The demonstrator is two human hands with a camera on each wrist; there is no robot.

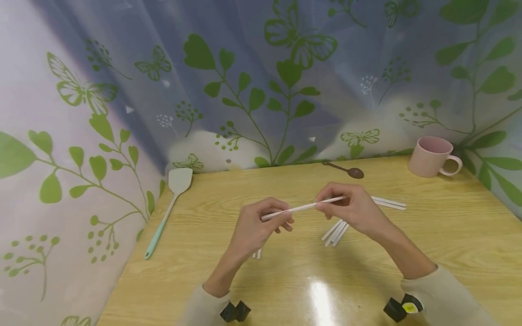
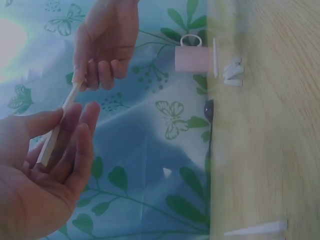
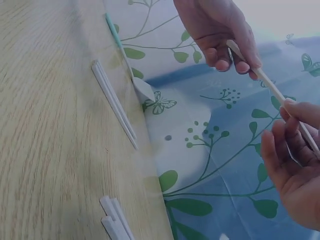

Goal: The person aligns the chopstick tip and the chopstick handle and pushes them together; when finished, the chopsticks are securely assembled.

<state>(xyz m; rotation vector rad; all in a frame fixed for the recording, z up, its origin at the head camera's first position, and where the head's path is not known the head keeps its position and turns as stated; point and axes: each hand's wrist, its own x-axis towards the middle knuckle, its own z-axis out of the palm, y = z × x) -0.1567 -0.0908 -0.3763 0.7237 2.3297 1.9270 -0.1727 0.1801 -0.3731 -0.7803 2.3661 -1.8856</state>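
Both hands hold one slim white chopstick [image 1: 302, 208] raised over the table, slightly tilted with its right end higher in the head view. My left hand [image 1: 253, 226] pinches it near the left end between thumb and fingers. Toward the other end, my right hand [image 1: 359, 210] pinches it with thumb and fingertips. In the left wrist view the squared end of the chopstick [image 2: 49, 147] shows over the left palm. A few loose chopsticks [image 1: 335, 233] lie on the table below the right hand, and another group [image 1: 256, 254] is partly hidden behind the left wrist.
More chopsticks [image 1: 389, 203] lie right of the right hand. A dark brown spoon [image 1: 354, 172] and a pink mug [image 1: 430, 158] sit along the back of the wooden table [image 1: 183, 280]. At the left lies a spatula [image 1: 171, 199] with a green handle. A patterned curtain [image 1: 244, 113] hangs behind.
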